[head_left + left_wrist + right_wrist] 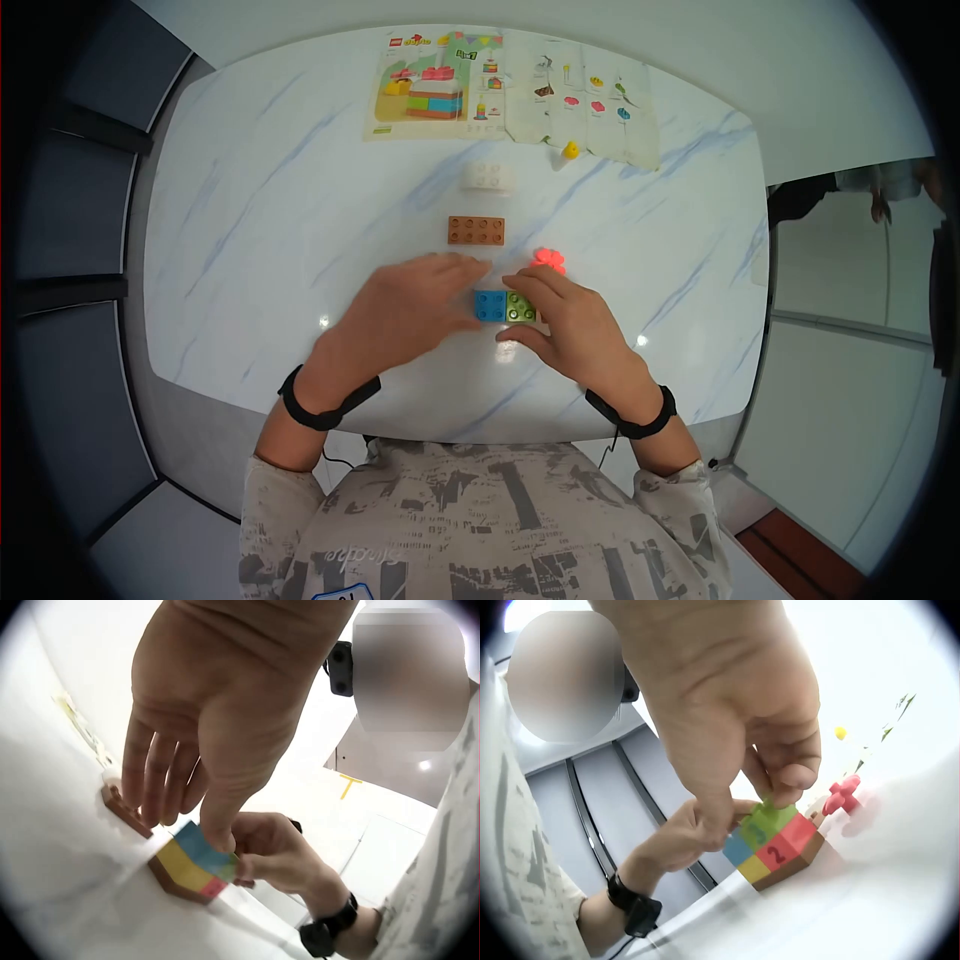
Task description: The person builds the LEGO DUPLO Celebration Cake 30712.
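Note:
A small stack has a blue brick [490, 306] and a green brick [521, 307] side by side on top. Below them are a yellow brick [180, 868], a red brick marked 2 [789, 845] and a brown base [791, 870]. My right hand [575, 325] curls at the green brick, marked 3, its thumb and fingertips at opposite sides. The left hand [400, 312], blurred in the head view, spans the blue brick's side with fingers extended; its thumb overlaps the blue brick in the left wrist view. Behind the right fingers sits a pink flower piece [548, 261].
Beyond the hands lie a brown brick [476, 231] and a white brick [488, 177]. A small yellow piece [571, 150] stands near an unfolded sheet [600, 100] and a printed picture leaflet [420, 95] at the table's far edge.

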{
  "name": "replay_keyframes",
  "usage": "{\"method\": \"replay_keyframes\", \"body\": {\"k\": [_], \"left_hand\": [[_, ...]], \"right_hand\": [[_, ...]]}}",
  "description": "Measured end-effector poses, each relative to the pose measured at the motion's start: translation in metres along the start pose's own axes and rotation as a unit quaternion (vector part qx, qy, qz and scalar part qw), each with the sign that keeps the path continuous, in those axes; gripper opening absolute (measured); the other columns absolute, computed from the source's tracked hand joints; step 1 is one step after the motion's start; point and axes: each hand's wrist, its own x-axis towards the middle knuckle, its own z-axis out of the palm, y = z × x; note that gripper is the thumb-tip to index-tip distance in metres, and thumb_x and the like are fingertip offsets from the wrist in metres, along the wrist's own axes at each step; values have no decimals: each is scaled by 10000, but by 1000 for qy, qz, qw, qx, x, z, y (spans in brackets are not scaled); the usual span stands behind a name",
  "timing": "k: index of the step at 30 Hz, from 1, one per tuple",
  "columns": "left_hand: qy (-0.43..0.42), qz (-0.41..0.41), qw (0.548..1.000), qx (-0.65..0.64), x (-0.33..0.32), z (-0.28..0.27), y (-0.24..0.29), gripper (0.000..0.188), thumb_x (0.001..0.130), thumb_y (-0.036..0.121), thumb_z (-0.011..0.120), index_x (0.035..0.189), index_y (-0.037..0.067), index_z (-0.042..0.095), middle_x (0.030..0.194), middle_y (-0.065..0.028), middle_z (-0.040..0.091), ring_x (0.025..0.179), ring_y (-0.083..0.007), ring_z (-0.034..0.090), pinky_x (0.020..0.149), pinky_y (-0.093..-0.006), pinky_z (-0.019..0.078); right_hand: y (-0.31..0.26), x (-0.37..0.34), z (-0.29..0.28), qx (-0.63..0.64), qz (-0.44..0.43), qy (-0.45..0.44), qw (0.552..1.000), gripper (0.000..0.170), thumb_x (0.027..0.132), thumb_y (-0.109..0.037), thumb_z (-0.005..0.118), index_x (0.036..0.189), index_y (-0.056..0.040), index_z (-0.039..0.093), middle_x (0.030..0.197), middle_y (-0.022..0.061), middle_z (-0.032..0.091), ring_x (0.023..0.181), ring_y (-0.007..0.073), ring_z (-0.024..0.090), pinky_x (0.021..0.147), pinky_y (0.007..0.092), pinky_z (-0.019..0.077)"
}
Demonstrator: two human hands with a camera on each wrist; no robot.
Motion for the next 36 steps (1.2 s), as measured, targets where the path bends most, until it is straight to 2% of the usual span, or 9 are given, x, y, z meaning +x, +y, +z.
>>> {"method": "replay_keyframes", "body": {"k": [3,4,8,11,13,18,25,32,36], "left_hand": [[71,-59,995,32,16,-5,-18,505,851,155,879,1320,58,719,1245,-122,754,1145,-335,718,967,-421,609],[80,-44,993,75,22,-1,-25,476,855,153,873,1300,62,731,1244,-114,755,1122,-319,726,960,-410,612],[74,-26,991,109,32,17,-45,406,852,139,870,1233,54,760,1209,-100,764,1069,-299,739,918,-396,623],[92,-19,992,85,25,10,-31,363,848,129,871,1192,57,779,1161,-94,769,1005,-284,748,859,-386,631],[125,10,990,57,17,-5,-4,349,846,123,874,1179,65,786,1125,-89,769,963,-278,750,819,-381,633],[89,70,992,46,-6,19,20,388,827,130,903,1196,91,792,1122,-62,749,923,-228,750,748,-338,629],[73,7,996,-59,-10,29,12,383,843,88,906,1206,68,785,1141,-69,744,908,-227,762,754,-322,648],[78,-4,994,-81,-11,30,8,380,812,77,922,1164,50,782,1135,-68,753,925,-239,768,780,-323,654],[6,-6,999,-53,-7,13,8,434,807,148,929,1203,65,772,1164,-69,766,975,-267,771,832,-333,647]], "right_hand": [[-13,2,-33,93,112,9,989,558,844,-222,932,1317,-44,695,1191,104,711,727,242,641,669,345,562],[-6,2,-34,94,97,73,988,520,854,-205,933,1294,-40,711,1105,90,737,633,180,554,589,301,505],[11,-2,-41,52,90,145,984,367,893,-126,895,1219,-40,750,1025,71,754,581,135,504,562,278,457],[13,-8,-47,46,106,121,986,380,889,-121,891,1234,-49,750,1069,87,760,660,169,582,595,289,501],[1,-7,-51,48,48,121,990,412,871,-133,900,1246,-53,751,1119,98,761,781,213,652,677,321,553],[-6,-8,-34,-37,-104,60,992,461,832,-160,900,1259,-62,756,1237,103,752,1054,306,725,925,421,606],[7,-15,-8,-9,-54,47,997,388,866,-103,848,1240,-48,757,1212,89,759,1021,296,729,871,400,619],[6,-7,-5,-18,-54,53,997,425,803,-105,910,1206,-58,786,1159,76,790,978,299,751,823,382,630],[8,-5,-11,-6,-52,27,998,456,797,-139,927,1224,-69,783,1163,86,789,996,303,746,836,387,626]]}}
